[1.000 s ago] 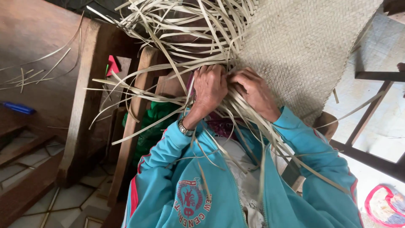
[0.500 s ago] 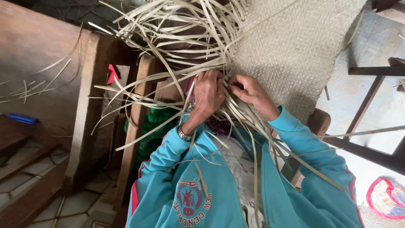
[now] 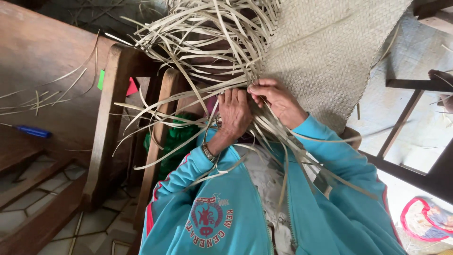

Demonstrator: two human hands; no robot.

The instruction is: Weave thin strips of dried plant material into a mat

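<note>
Head view looks down on one woven mat (image 3: 330, 56), the biggest thing here, a pale tan sheet filling the 12 to 2 o'clock part of the picture. Its finished weave runs up and off the top edge, and its working edge runs on a slant from about 12 o'clock down toward 3 o'clock. From that edge many loose strips (image 3: 198, 42) fan out to 10 and 11 o'clock, too tangled to count, and a second bundle trails down toward 5 o'clock over the turquoise jacket (image 3: 226, 208), long axes pointing away from the weave.

Two hands meet at the centre, just beside each other on the mat's edge. Left hand (image 3: 234, 113) lies flat with its fingers curled down over the strips, pressing them; whether it pinches one I cannot tell. Right hand (image 3: 278, 101) has its fingers closed in a pinch on a strip at the weave's edge.

Two wooden chair rails (image 3: 111, 118) stand at 9 o'clock, close against the loose strips, leaving little room on that side. One blue pen (image 3: 32, 131) lies on the wooden counter (image 3: 42, 61) at far 9 o'clock, well apart from the hands. Tiled floor (image 3: 56, 222) shows at 7 o'clock.
</note>
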